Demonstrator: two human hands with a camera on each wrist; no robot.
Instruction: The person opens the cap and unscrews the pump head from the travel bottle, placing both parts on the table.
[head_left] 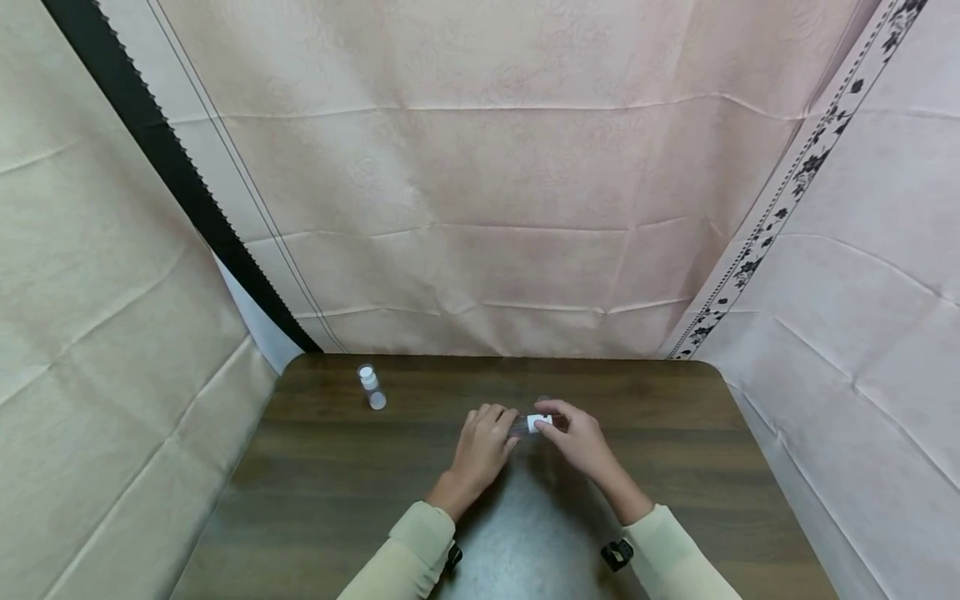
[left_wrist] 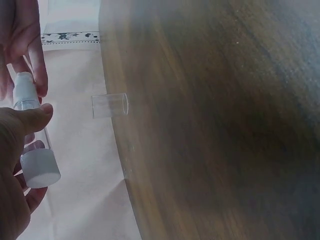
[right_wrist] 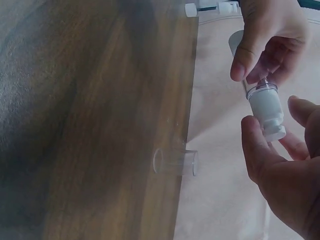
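My left hand [head_left: 481, 447] grips a slim clear bottle [left_wrist: 39, 167] with a white base, its thumb lying across the clear body. A white pump top [right_wrist: 266, 106] points out of that grip toward the right hand. Around the pump top, the fingers and thumb of my right hand [head_left: 582, 440] are spread, with a gap showing between them and the nozzle in the right wrist view. A clear, hollow cap [right_wrist: 175, 161] stands on the table just beyond the hands. In the head view, the fingers partly hide the bottle.
A second small bottle [head_left: 371, 387], white at top and base, stands at the back left of the wooden table [head_left: 315, 500]. Pale cloth [head_left: 487, 208] hangs behind the table's far edge and along both sides.
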